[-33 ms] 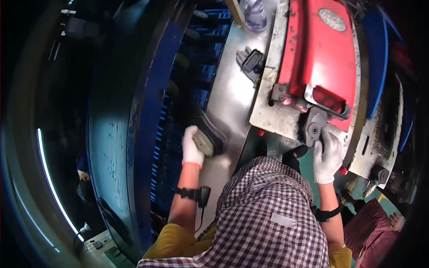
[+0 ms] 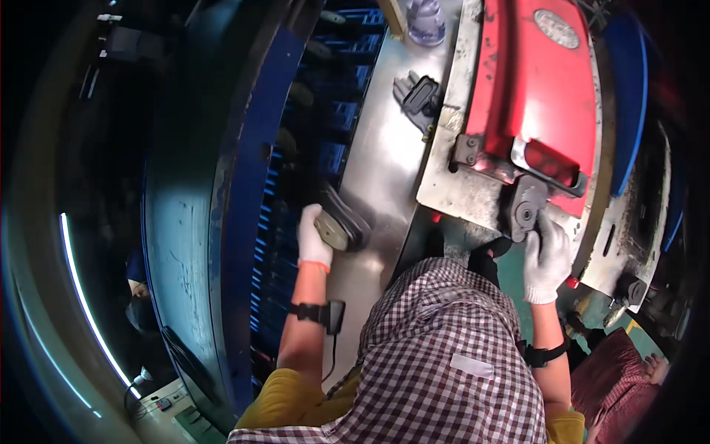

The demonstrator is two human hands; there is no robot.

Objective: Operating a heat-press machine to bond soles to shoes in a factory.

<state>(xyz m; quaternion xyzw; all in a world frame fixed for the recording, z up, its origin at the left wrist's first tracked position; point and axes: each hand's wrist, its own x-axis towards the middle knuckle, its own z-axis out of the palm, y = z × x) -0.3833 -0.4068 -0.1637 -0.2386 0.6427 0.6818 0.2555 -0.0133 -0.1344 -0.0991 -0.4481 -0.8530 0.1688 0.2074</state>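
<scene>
My left hand [image 2: 314, 238], in a white glove, is closed round a dark shoe-like piece [image 2: 344, 222] with a beige rounded end. The piece is held over the metal bench, its far part dark and blurred. My right hand [image 2: 549, 259], also gloved, has its fingers curled against a grey metal block [image 2: 526, 211] with a round bolt in it. That block sits at the near end of a red-covered machine [image 2: 547, 89]. The fingertips are partly hidden there, so I cannot see whether they grip the block or only touch it.
A metal bench [image 2: 381, 140] runs between a dark rack [image 2: 325, 126] with blue parts and the machine. On it lie a grey glove with a black device [image 2: 421, 100] and a clear bottle [image 2: 425, 22]. Another person's maroon checked sleeve [image 2: 617, 385] shows at lower right.
My left hand has shifted slightly left and up with the shoe-like piece, which has tilted a little. The right hand stays at the grey block.
</scene>
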